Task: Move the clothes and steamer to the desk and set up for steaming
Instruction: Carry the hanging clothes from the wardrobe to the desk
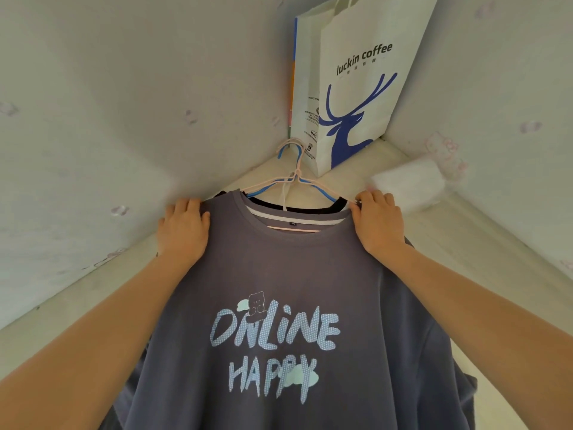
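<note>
A purple-grey T-shirt [279, 265] printed "ONLINE HAPPY" lies spread on the pale desk [381, 181], on top of a darker garment [339, 203]. Pink and blue wire hangers [294, 178] stick out of the neck openings toward the corner. My left hand [183, 228] rests on the shirt's left shoulder with its fingers laid over the edge. My right hand [376, 218] holds the right shoulder, fingers curled over the hanger end and fabric. No steamer is in view.
A white "luckin coffee" paper bag [350, 88] with a blue deer stands in the corner behind the hangers. A white roll-like bundle [409, 184] lies against the right wall. Patterned walls close the desk in on the left and right.
</note>
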